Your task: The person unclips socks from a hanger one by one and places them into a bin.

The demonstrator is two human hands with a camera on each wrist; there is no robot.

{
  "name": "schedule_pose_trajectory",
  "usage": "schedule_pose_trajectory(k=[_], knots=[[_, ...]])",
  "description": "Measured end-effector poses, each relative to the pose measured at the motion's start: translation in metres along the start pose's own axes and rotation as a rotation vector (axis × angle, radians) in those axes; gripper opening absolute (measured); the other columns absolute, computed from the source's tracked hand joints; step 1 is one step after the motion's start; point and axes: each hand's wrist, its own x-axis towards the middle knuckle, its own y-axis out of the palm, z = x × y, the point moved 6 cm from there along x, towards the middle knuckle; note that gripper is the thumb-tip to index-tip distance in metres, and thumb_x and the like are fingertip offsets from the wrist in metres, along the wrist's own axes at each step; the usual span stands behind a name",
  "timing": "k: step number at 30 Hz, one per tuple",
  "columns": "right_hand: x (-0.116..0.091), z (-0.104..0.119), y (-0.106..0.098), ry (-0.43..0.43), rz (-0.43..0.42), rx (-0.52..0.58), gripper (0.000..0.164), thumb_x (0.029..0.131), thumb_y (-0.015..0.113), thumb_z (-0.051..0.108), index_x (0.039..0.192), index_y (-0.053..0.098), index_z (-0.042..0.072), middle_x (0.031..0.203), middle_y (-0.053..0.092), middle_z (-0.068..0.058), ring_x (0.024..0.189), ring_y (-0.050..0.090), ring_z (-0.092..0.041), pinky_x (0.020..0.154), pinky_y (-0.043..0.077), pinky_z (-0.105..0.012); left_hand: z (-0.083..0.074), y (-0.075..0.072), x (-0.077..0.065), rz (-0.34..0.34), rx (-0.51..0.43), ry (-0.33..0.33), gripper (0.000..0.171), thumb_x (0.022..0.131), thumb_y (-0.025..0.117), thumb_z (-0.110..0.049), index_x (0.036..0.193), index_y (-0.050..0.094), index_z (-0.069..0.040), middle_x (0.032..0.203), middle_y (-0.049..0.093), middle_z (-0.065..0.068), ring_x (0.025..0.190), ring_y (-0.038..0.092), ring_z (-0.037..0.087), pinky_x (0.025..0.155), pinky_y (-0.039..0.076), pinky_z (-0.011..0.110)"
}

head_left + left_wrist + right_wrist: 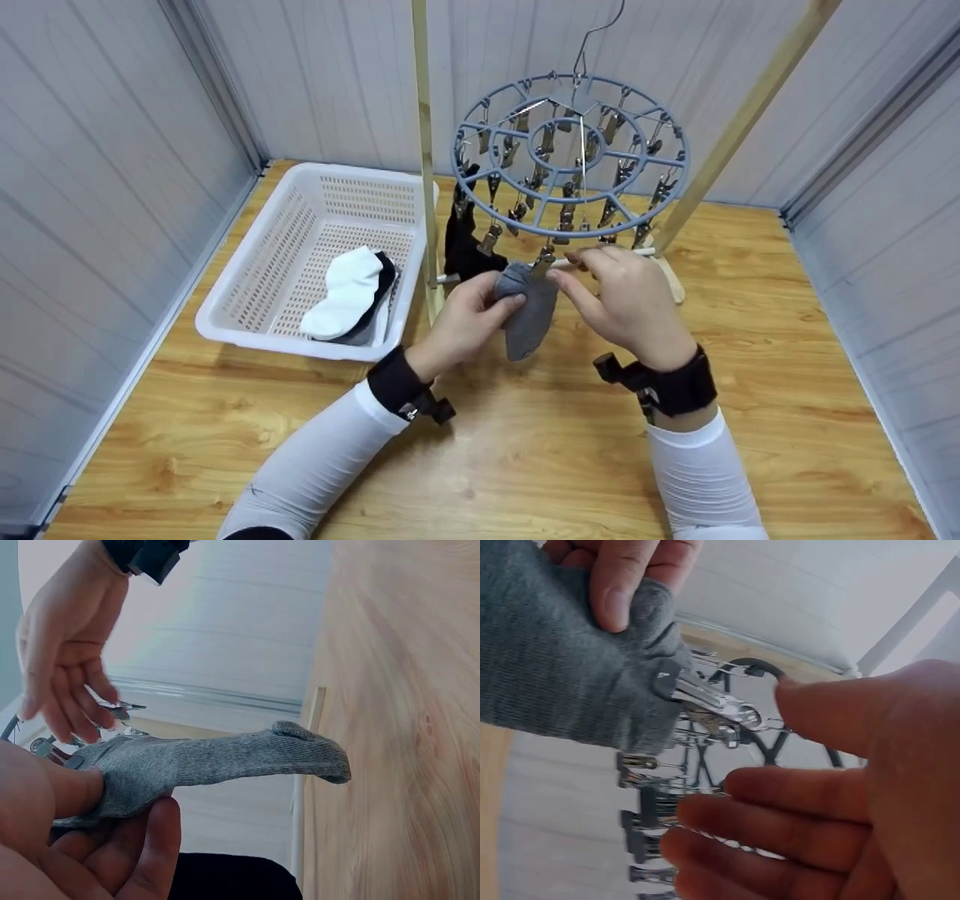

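Note:
A grey sock [531,315] hangs at the front of a round blue clip hanger [570,232], its cuff in the jaws of a metal clip [712,699]. My left hand [474,311] pinches the sock near the cuff between thumb and fingers. Close beside the clip is my right hand [634,300]; in the right wrist view its thumb and fingers are spread apart, with nothing held between them. The left wrist view shows the sock [225,761] stretching away from the left hand.
A white perforated basket [259,232] at the left holds a white sock [345,292] and dark and grey pieces. A black sock [461,240] hangs from the hanger's left side. Wooden posts [739,135] frame the hanger, and several metal clips dangle from it.

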Motion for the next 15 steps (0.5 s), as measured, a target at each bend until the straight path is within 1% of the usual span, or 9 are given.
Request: schedule_pose_trajectory(k=[3, 5, 8, 10, 15], knots=[[0.002, -0.011, 0.011, 0.094, 0.072, 0.105, 0.042, 0.109, 0.076, 0.036, 0.13, 0.078, -0.001, 0.12, 0.08, -0.016, 0.096, 0.078, -0.031, 0.081, 0.065, -0.048, 0.001, -0.001, 0.0, 0.0, -0.004, -0.008, 0.014, 0.107, 0.076, -0.009, 0.116, 0.075, 0.002, 0.106, 0.078, 0.013, 0.086, 0.075, 0.02, 0.073, 0.064, 0.032], [0.004, -0.018, 0.02, 0.149, 0.107, 0.224, 0.044, 0.109, 0.076, 0.033, 0.137, 0.075, 0.0, 0.127, 0.079, -0.015, 0.102, 0.078, -0.029, 0.086, 0.065, -0.047, 0.001, -0.001, 0.0, 0.002, -0.009, -0.016, 0.014, 0.106, 0.076, -0.008, 0.116, 0.075, 0.002, 0.106, 0.078, 0.013, 0.085, 0.074, 0.019, 0.072, 0.064, 0.032], [0.005, -0.025, 0.03, 0.206, 0.128, 0.381, 0.041, 0.109, 0.076, 0.027, 0.141, 0.074, 0.0, 0.129, 0.078, -0.012, 0.109, 0.077, -0.027, 0.091, 0.064, -0.045, 0.001, -0.001, -0.001, 0.008, -0.014, -0.028, 0.014, 0.106, 0.076, -0.008, 0.116, 0.074, 0.003, 0.104, 0.077, 0.012, 0.083, 0.073, 0.017, 0.072, 0.063, 0.031], [0.006, -0.028, 0.035, 0.22, 0.127, 0.454, 0.039, 0.11, 0.075, 0.023, 0.141, 0.074, 0.0, 0.128, 0.079, -0.011, 0.111, 0.077, -0.025, 0.094, 0.064, -0.042, 0.001, -0.001, -0.001, 0.013, -0.018, -0.035, 0.014, 0.106, 0.075, -0.007, 0.116, 0.074, 0.003, 0.103, 0.077, 0.012, 0.082, 0.072, 0.017, 0.071, 0.063, 0.031], [0.007, -0.028, 0.039, 0.213, 0.083, 0.529, 0.03, 0.111, 0.072, 0.021, 0.133, 0.078, 0.002, 0.122, 0.082, -0.006, 0.105, 0.077, -0.019, 0.091, 0.062, -0.032, 0.001, 0.0, 0.0, 0.023, -0.016, -0.042, 0.012, 0.105, 0.076, -0.006, 0.113, 0.073, 0.003, 0.099, 0.077, 0.011, 0.081, 0.071, 0.016, 0.07, 0.063, 0.031]])
